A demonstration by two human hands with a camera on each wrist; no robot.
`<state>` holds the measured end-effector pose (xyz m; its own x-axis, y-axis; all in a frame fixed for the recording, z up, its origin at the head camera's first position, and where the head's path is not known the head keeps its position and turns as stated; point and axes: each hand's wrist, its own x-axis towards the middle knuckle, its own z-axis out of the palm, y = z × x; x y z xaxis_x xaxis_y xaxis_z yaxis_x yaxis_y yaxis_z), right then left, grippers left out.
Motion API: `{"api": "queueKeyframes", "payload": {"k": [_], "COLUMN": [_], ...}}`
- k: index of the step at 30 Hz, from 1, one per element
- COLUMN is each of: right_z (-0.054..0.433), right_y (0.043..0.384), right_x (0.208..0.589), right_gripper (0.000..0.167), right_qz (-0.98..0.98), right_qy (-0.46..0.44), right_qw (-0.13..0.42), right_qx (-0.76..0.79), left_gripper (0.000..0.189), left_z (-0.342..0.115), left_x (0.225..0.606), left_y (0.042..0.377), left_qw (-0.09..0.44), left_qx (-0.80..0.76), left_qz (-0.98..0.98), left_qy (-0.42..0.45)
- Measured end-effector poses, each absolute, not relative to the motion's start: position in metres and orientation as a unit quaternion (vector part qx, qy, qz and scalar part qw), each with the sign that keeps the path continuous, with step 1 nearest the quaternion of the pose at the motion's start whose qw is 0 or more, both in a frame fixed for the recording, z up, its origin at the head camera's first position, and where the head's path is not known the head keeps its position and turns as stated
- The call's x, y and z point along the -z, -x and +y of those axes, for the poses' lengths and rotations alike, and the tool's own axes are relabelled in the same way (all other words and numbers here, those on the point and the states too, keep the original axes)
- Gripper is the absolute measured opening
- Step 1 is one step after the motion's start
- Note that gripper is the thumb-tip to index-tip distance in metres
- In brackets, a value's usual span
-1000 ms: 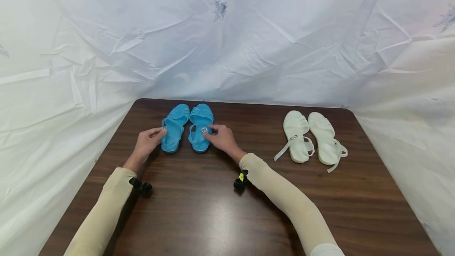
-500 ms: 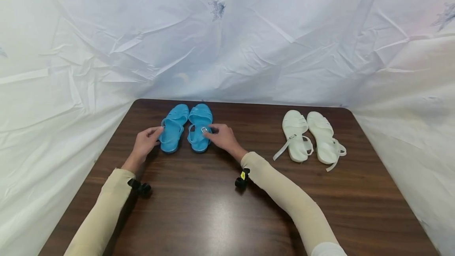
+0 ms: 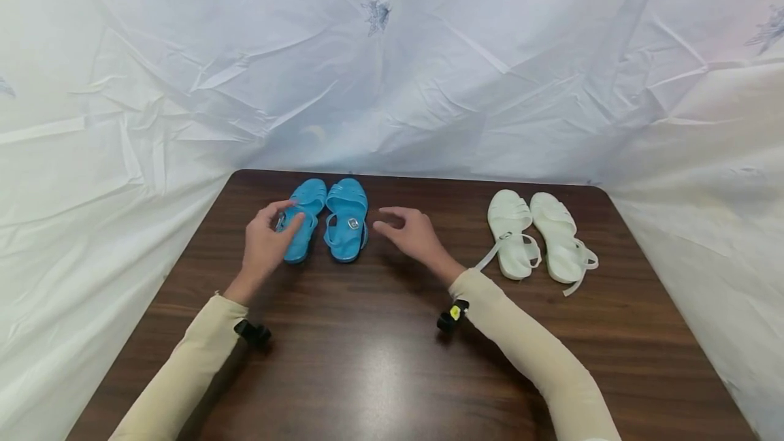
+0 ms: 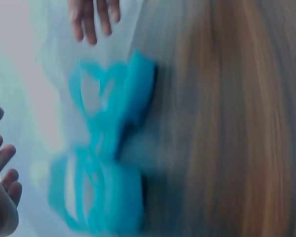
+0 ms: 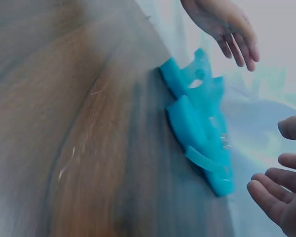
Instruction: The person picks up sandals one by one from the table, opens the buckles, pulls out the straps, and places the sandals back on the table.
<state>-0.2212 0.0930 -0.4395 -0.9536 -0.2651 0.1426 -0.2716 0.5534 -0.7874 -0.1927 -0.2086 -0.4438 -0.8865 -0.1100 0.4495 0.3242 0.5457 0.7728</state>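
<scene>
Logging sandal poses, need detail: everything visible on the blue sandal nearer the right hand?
The blue sandal looks like molded plastic or rubber, with a banded toe, a flat footbed and straps toward the heel. A silvery buckle shows over the footbed's right side. It lies sole-down on the dark table, toe away from the person, right of its mate. The right hand is beside it, not touching.
</scene>
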Motion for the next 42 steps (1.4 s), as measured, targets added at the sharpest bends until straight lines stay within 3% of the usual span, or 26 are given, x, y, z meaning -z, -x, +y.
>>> {"api": "queueKeyframes", "payload": {"k": [10,19,29,42], "right_z": [0.168,0.251,0.301,0.322], "right_y": [0.187,0.159,0.15,0.154], "right_x": [0.41,0.41,0.423,0.439], "right_gripper": [0.043,0.045,0.038,0.033], "right_qz": [-0.888,-0.909,-0.933,-0.952], "right_qy": [-0.152,-0.096,-0.04,-0.01], "right_qw": [0.085,0.124,0.185,0.169], "right_qx": [-0.425,-0.386,-0.305,-0.257], "left_gripper": [0.038,0.045,0.05,0.059], "left_z": [-0.131,-0.058,0.01,0.088], "left_x": [0.422,0.431,0.452,0.48], "left_y": [0.182,0.197,0.22,0.23], "left_qw": [0.166,0.057,0.015,-0.06], "left_qx": [0.499,0.513,0.495,0.489], "left_qz": [-0.825,-0.817,-0.818,-0.818], "left_qy": [0.207,0.257,0.293,0.298]}}
